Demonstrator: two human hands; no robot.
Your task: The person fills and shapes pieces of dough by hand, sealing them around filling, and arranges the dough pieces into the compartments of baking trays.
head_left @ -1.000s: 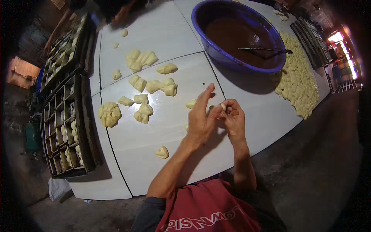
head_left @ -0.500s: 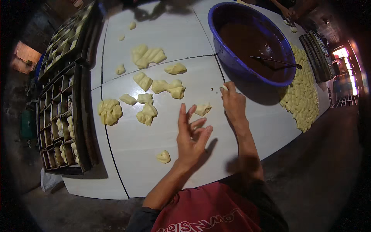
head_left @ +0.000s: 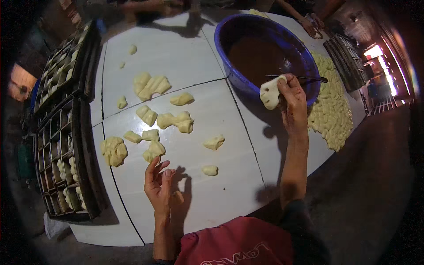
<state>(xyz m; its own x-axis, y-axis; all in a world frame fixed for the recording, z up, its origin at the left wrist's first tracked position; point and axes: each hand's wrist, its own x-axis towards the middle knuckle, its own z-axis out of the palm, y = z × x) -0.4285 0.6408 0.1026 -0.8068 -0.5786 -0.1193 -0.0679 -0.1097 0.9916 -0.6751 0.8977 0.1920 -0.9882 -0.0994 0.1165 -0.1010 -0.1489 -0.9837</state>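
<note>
My right hand (head_left: 293,99) is raised in front of the basin's near rim. Between its thumb and fingers is a flattened piece of pale dough (head_left: 270,93) with a few dark spots on it. Low over the table, my left hand (head_left: 158,187) has its fingers apart and nothing visible in them. Its fingertips come close to a dough lump (head_left: 153,151). Another tan piece (head_left: 178,197) shows partly behind that hand. Two small dough pieces, one irregular (head_left: 214,142) and one rounded (head_left: 210,170), lie between my hands.
A blue basin (head_left: 224,57) of brown liquid, with a dark stick (head_left: 313,79) across it, stands at the back right. Shaped dough pieces (head_left: 331,115) cover the right side. Dark divided trays (head_left: 86,176) line the left edge. Another person's hands (head_left: 312,27) are at the far right.
My right hand has risen from the tabletop beside the basin and now holds the spotted dough up before the rim. My left hand has moved left and nearer to me. The view has shifted.
</note>
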